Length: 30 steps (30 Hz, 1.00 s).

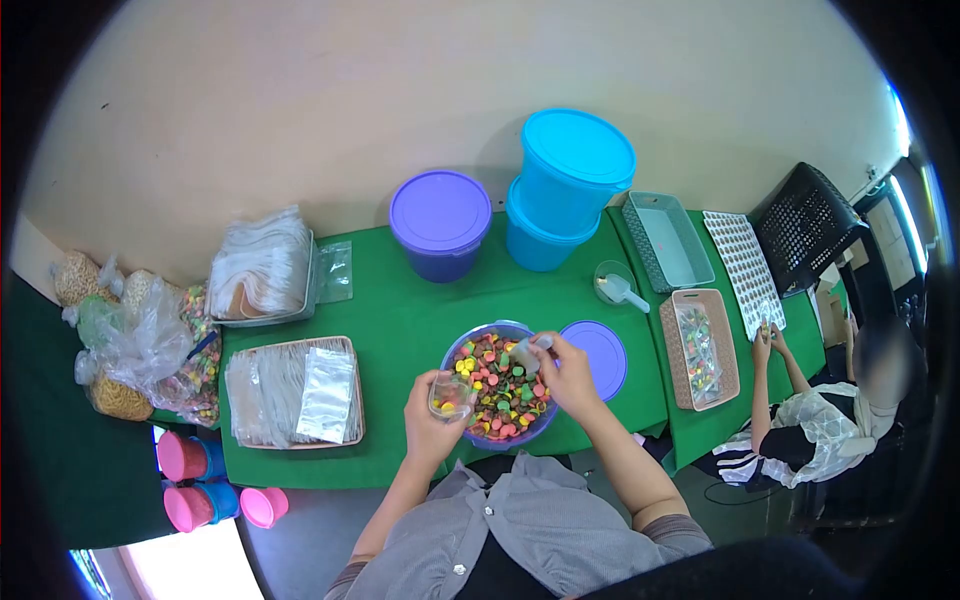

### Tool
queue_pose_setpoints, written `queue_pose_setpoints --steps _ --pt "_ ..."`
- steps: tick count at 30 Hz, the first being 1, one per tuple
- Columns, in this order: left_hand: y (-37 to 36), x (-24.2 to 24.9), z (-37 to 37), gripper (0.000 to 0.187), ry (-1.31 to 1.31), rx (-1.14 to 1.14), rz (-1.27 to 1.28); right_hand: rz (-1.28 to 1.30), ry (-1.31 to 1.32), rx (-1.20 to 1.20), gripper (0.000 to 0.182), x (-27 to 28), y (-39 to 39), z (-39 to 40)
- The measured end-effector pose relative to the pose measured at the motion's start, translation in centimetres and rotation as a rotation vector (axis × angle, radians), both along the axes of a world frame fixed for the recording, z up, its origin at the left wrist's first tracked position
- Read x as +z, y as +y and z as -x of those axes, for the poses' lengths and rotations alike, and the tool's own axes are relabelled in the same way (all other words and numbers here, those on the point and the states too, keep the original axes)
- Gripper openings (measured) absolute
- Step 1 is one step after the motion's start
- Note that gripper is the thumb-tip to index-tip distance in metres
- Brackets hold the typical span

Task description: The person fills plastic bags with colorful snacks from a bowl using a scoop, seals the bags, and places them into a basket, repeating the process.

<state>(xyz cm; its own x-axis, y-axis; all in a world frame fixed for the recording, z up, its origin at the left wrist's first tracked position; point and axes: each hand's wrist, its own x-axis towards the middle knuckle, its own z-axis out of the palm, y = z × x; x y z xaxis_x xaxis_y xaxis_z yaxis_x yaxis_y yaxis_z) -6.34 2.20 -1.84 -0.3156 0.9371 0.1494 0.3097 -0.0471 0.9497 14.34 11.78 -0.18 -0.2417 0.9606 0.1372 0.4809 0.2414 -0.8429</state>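
A purple tub (547,420) full of round pink, green, yellow and brown candies (508,392) stands at the table's front edge. My left hand (430,420) holds a small clear cup (450,397) with a few candies in it, over the tub's left rim. Over the tub's right side, my right hand (567,372) grips a translucent scoop (527,352); whether it holds candies I cannot tell. A purple lid (594,361) lies right of the tub, partly behind my right hand.
Lidded purple (440,225) and stacked blue buckets (570,180) stand behind. Baskets of clear bags (292,392) and bulging snack bags (145,345) are left. Rightward are another scoop (620,287), a pink basket (700,350), a sticker sheet (745,270) and a co-worker (815,425).
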Motion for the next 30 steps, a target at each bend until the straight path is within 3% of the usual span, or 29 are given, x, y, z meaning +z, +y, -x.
queue_pose_setpoints --steps 3,5,8,9,11,15,17,21,26,30 --pt "-0.1 0.2 0.0 0.047 -0.009 -0.006 0.001 0.148 0.071 -0.045 0.014 -0.6 0.0 -0.2" --pt "-0.1 0.2 0.0 0.046 0.019 -0.009 -0.003 -0.190 -0.102 0.206 0.015 -1.5 -0.3 -0.4" --pt "0.0 -0.1 0.2 0.046 0.044 -0.015 -0.052 -0.153 -0.167 0.303 0.017 -0.4 -0.6 -0.1" --pt "0.0 -0.1 0.2 0.046 0.033 -0.016 -0.051 -0.155 -0.167 0.303 0.017 0.2 -0.9 0.0" --pt "0.1 -0.1 0.3 0.046 0.020 -0.016 -0.050 0.109 0.004 0.224 0.018 1.0 -1.3 0.2" --pt "0.2 0.1 0.7 0.046 -0.002 0.004 -0.029 -0.079 -0.064 0.172 0.017 -1.0 -0.4 -0.6" --pt "0.1 0.1 0.8 0.046 -0.004 0.009 -0.022 -0.192 -0.135 0.308 0.017 -2.0 -0.4 -0.7" --pt "0.2 -0.2 1.0 0.046 0.016 0.014 -0.038 -0.091 -0.149 0.315 0.016 -1.2 -1.4 -0.5" --pt "0.4 -0.4 0.9 0.046 0.017 0.013 -0.022 0.122 0.138 0.028 0.017 -3.2 -0.3 -1.2" --pt "0.6 -0.7 0.7 0.046 0.030 -0.008 -0.055 0.325 0.399 -0.055 0.017 -4.6 0.7 -2.2"
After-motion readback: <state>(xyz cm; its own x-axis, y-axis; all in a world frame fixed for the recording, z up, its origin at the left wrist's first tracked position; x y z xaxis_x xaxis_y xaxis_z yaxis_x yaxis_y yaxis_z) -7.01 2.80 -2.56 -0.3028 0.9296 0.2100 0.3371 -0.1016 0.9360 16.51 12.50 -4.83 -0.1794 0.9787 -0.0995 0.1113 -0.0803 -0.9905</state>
